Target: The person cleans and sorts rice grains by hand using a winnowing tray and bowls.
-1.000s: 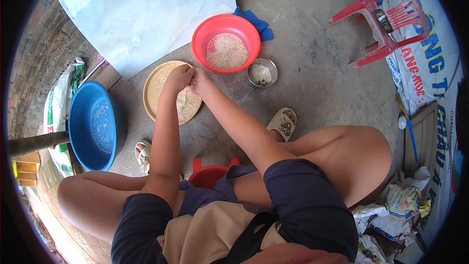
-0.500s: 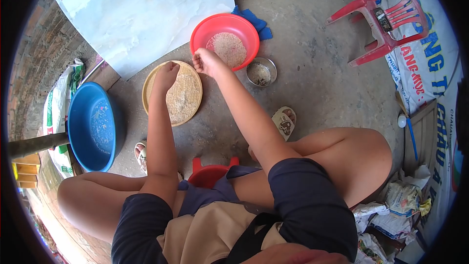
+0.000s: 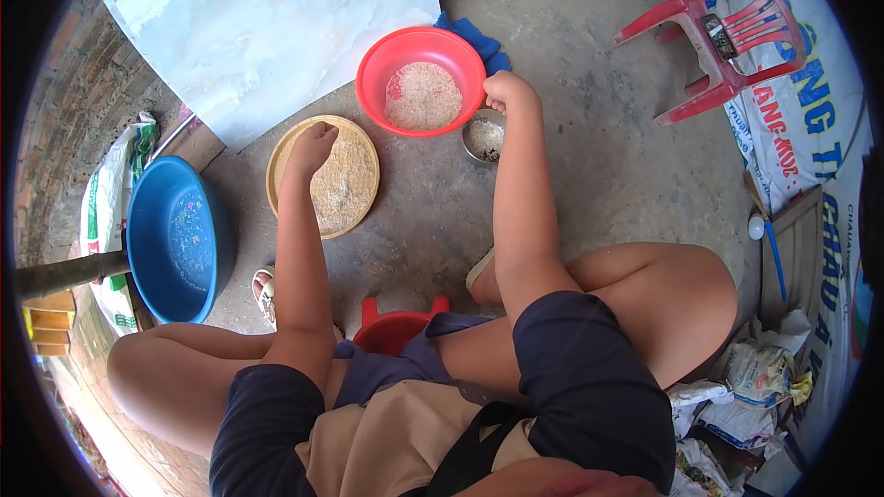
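Over the upper part of a round woven tray point(image 3: 354, 207) of pale grain hangs my left hand point(image 3: 315, 141), its fingers pinched; whatever they hold is too small to see. My right hand point(image 3: 505, 92) is closed above a small metal bowl point(image 3: 482, 138), beside the right rim of the pink basin point(image 3: 422, 83). What it holds, if anything, is hidden. Grain covers the middle of the basin's bottom. The metal bowl contains some grain with darker bits.
A blue basin point(image 3: 175, 239) stands at the left by a pole point(image 3: 74, 274). A pale glossy sheet point(image 3: 276, 28) lies at the top, near a blue cloth point(image 3: 479, 37). A red plastic chair point(image 3: 718, 41) and printed sacks point(image 3: 783, 138) are at the right.
My right hand has moved right, from the near-left edge of the pink basin to above the metal bowl. My left hand has barely moved.
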Demonstrator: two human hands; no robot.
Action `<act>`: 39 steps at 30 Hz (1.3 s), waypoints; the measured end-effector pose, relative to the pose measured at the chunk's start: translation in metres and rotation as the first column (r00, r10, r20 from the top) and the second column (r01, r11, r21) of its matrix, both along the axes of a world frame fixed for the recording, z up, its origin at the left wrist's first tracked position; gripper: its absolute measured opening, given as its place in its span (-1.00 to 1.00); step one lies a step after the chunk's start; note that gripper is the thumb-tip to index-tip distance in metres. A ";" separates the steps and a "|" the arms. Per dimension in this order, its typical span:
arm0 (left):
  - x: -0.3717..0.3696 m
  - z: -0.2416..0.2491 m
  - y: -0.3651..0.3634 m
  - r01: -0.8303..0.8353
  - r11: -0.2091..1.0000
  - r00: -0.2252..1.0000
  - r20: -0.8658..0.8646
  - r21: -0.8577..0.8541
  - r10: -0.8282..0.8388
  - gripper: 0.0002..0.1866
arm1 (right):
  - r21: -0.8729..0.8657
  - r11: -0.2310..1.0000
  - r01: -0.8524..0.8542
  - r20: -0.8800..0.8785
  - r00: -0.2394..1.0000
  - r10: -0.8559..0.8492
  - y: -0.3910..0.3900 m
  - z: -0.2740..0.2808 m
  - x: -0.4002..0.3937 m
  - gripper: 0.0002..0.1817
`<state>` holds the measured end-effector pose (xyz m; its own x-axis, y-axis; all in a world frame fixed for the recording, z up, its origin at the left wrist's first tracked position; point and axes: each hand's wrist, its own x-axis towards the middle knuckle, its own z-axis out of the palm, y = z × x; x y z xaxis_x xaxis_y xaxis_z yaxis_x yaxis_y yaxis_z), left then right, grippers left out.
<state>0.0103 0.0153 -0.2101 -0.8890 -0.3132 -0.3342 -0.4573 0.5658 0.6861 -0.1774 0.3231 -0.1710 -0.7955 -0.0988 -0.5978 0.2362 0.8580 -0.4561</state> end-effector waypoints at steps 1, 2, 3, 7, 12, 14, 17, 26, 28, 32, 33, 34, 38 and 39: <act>0.001 0.001 0.001 0.007 1.000 1.000 0.003 0.004 -0.007 -0.62 | 0.041 0.999 -0.006 0.062 0.998 0.003 0.003 -0.004 -0.001 -0.74; 0.001 0.002 0.002 0.013 1.000 1.000 0.006 0.008 -0.014 -0.62 | 0.081 0.997 -0.014 0.124 0.992 0.004 0.004 -0.009 -0.002 -0.73; 0.001 0.000 0.001 0.013 1.000 1.000 0.006 0.007 -0.013 -0.62 | 0.080 0.997 -0.014 0.124 0.992 0.004 0.006 -0.014 -0.003 -0.73; 0.002 -0.012 -0.004 -0.020 1.000 0.998 -0.063 0.012 0.021 -0.66 | 0.155 0.984 -0.093 0.044 0.995 0.087 0.005 -0.039 -0.004 -0.60; 0.002 -0.016 -0.011 0.011 1.000 0.997 0.072 0.006 -0.011 -0.61 | 0.207 0.954 -0.217 -0.023 0.974 0.227 -0.025 -0.012 0.008 -0.51; 0.003 -0.038 -0.017 -0.005 0.999 0.998 0.062 0.037 0.002 -0.59 | 0.142 0.965 -0.221 -0.070 0.970 0.233 -0.045 -0.008 0.011 -0.51; 0.013 -0.064 -0.022 0.026 0.996 0.999 0.039 -0.087 -0.022 -0.49 | 0.031 0.948 -0.318 -0.156 0.935 0.319 -0.079 -0.003 0.031 -0.58; 0.042 -0.092 0.002 -0.048 0.940 0.956 0.257 -0.339 0.141 -0.13 | -0.162 0.858 -0.487 0.229 0.828 0.513 -0.153 -0.060 0.108 -0.61; 0.046 -0.085 0.017 -0.097 0.931 0.944 0.263 -0.353 0.198 -0.12 | -0.187 0.859 -0.476 0.274 0.815 0.511 -0.156 -0.092 0.114 -0.61; 0.052 -0.098 0.026 -0.141 0.866 0.972 0.101 -0.480 0.214 -0.17 | -0.245 0.915 -0.320 0.313 0.867 0.387 -0.154 -0.121 0.124 -0.63; 0.054 -0.103 0.026 -0.146 0.846 0.983 0.019 -0.513 0.181 -0.21 | -0.257 0.937 -0.237 0.345 0.883 0.318 -0.154 -0.125 0.125 -0.62; 0.057 -0.108 0.027 -0.147 0.846 0.983 0.019 -0.512 0.182 -0.21 | -0.256 0.937 -0.239 0.344 0.883 0.319 -0.154 -0.128 0.126 -0.62; 0.071 -0.112 0.029 -0.253 0.791 0.952 -0.289 -0.557 0.101 -0.49 | -0.299 0.934 -0.195 0.303 0.909 0.287 -0.151 -0.133 0.127 -0.65; 0.073 -0.111 0.030 -0.285 0.786 0.931 -0.355 -0.549 0.090 -0.60 | -0.303 0.933 -0.195 0.296 0.911 0.286 -0.151 -0.133 0.127 -0.65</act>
